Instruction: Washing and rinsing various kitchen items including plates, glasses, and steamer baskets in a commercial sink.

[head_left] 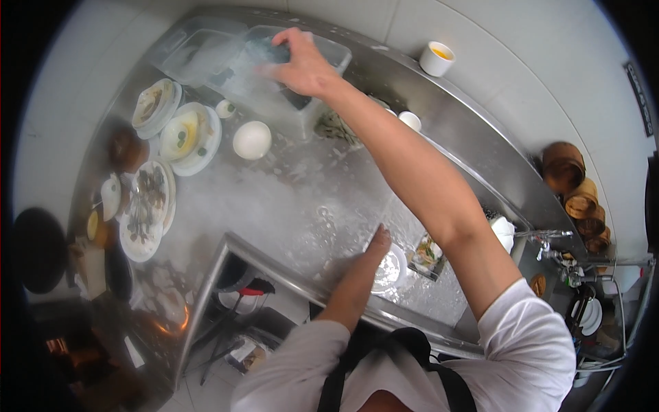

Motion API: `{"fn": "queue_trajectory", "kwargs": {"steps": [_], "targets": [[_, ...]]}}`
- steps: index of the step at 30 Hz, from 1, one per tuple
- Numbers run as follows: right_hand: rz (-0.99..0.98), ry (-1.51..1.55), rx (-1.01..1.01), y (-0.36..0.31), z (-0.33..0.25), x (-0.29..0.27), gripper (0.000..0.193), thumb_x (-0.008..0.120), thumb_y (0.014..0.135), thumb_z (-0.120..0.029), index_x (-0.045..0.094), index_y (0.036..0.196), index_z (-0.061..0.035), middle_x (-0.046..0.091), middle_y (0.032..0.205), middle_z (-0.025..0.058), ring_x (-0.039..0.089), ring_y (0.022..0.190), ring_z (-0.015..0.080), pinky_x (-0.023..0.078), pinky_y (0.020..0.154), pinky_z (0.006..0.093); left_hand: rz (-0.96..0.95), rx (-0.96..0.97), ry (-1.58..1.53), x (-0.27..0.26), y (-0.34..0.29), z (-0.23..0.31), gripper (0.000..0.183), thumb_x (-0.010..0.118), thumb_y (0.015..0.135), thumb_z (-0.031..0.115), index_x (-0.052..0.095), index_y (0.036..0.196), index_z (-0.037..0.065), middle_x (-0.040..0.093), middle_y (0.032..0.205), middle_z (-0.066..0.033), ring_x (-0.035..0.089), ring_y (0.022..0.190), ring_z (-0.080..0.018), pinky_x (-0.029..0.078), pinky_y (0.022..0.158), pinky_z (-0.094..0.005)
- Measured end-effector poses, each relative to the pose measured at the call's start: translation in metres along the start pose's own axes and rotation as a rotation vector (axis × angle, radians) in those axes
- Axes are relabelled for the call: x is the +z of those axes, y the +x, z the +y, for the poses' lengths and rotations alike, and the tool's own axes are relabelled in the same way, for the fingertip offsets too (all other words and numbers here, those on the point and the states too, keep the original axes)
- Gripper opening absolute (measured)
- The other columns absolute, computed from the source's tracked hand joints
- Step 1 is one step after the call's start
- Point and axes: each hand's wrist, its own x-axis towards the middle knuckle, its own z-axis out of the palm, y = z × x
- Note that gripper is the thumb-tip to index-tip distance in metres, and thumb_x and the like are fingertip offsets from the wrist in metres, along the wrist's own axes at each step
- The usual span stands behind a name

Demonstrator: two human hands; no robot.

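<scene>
My right hand (299, 65) reaches across to the far side, over a clear plastic tub (336, 55). Its thumb and fingers are apart and a little blurred, around a dark green scouring pad (264, 51); a firm grip on the pad does not show. Low over the wet steel counter (288, 199), my left hand (379, 242) is at the left rim of a small white plate (391, 270) with suds on it. Its fingers look closed at the rim, partly hidden. A rectangular opening with food scraps (427, 257) lies just right of the plate.
Stacks of soiled plates (144, 209) and a plate with a yellow-stained bowl (185, 137) line the left side. A white bowl (252, 140) stands nearer the middle. Beside the tub lies a crumpled cloth (335, 128). A white cup (436, 59) sits on the back ledge; a tap (546, 251) is at right.
</scene>
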Motion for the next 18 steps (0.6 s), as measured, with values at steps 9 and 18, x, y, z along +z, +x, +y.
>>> {"fn": "queue_trajectory", "kwargs": {"steps": [9, 18], "targets": [[-0.183, 0.054, 0.110, 0.034, 0.054, 0.043, 0.042, 0.067, 0.082, -0.018, 0.053, 0.118, -0.0018, 0.059, 0.121, 0.0225, 0.054, 0.123, 0.0384, 0.042, 0.102, 0.0414, 0.254, 0.141, -0.718, -0.010, -0.060, 0.004, 0.046, 0.052, 0.085, 0.010, 0.055, 0.130, 0.005, 0.062, 0.125, -0.0236, 0.060, 0.115, -0.0383, 0.046, 0.101, -0.0458], [0.436, -0.596, 0.542, -0.489, 0.162, -0.089, 0.031, 0.062, 0.091, -0.020, 0.062, 0.120, -0.0080, 0.065, 0.114, 0.0182, 0.063, 0.103, 0.0356, 0.051, 0.090, 0.0467, 0.603, -0.075, -1.422, -0.145, -0.123, 0.057, 0.036, 0.063, 0.094, 0.013, 0.057, 0.127, -0.003, 0.065, 0.113, -0.0138, 0.060, 0.104, -0.0209, 0.047, 0.092, -0.0352]]}}
